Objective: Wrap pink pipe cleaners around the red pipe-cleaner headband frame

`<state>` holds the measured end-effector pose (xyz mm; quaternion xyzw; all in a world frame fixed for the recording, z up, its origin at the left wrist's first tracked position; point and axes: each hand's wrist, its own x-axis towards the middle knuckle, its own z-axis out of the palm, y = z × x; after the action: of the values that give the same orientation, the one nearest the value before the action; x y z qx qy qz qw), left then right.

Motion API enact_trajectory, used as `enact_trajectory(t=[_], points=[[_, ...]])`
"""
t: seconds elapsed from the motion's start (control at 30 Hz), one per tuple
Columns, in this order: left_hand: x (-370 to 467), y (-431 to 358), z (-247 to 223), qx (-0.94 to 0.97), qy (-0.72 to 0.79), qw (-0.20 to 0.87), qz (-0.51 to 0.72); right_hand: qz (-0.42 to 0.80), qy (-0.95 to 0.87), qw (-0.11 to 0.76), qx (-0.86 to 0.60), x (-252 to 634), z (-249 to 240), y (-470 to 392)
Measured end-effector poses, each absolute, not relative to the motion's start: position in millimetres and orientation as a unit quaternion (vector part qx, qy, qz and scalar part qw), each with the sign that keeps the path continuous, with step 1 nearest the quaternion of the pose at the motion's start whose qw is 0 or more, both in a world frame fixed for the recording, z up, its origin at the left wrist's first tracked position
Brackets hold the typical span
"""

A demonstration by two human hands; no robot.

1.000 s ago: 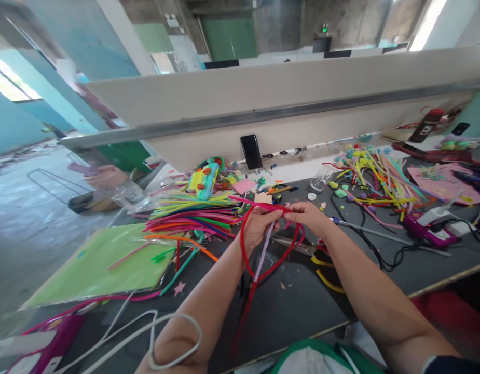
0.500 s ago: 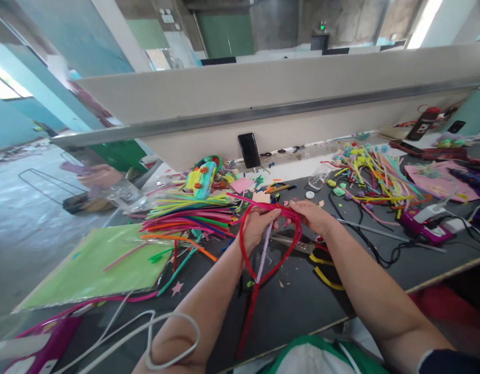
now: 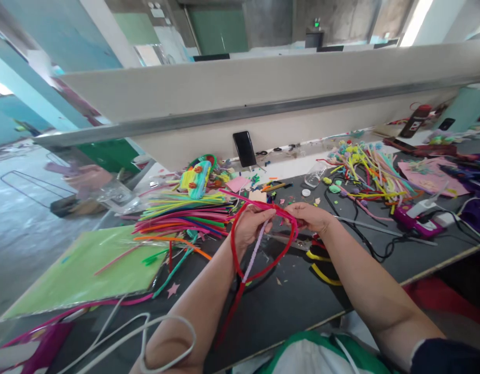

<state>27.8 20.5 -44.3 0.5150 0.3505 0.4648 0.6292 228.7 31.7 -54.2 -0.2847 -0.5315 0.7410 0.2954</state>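
Observation:
A loop of red pipe cleaner (image 3: 234, 249) hangs between my hands, its twisted tail pointing down toward the table's front edge. A pale lilac strand (image 3: 254, 254) runs up inside it, and a pink pipe cleaner (image 3: 243, 199) crosses the top. My left hand (image 3: 253, 223) pinches the top left of the loop between thumb and fingers. On the right side of the top, my right hand (image 3: 307, 215) is closed on the red and pink strands. Scissors with black and yellow handles (image 3: 321, 262) lie behind and right of the loop.
Bundled coloured pipe cleaners (image 3: 185, 213) and a green sheet (image 3: 87, 270) lie at left. A phone (image 3: 244, 148) leans on the partition (image 3: 177, 140). More pipe cleaners (image 3: 372, 171), a purple power strip (image 3: 414, 222) and cables are at right. A white cable crosses my left forearm.
The view has shifted slightly, so the table things appear farther left. The loop leans a little more, its tail swung left. Both hands keep their hold.

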Motion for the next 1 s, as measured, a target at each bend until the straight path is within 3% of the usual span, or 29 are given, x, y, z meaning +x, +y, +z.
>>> enact_trajectory(t=[0.73,0.9,1.0], points=[[10.8,27.6,-47.3,0.497,0.301,0.678,0.451,0.671,-0.584,0.341,-0.304,230.3,-54.2,38.5],[-10.7,43.4,-50.8,0.463,0.357,0.701,0.409,0.624,-0.599,0.373,-0.336,232.8,-54.9,41.0],[-32.5,54.4,-47.8,0.450,0.453,0.661,0.394,0.605,-0.603,0.386,-0.348,234.8,-59.6,44.7]])
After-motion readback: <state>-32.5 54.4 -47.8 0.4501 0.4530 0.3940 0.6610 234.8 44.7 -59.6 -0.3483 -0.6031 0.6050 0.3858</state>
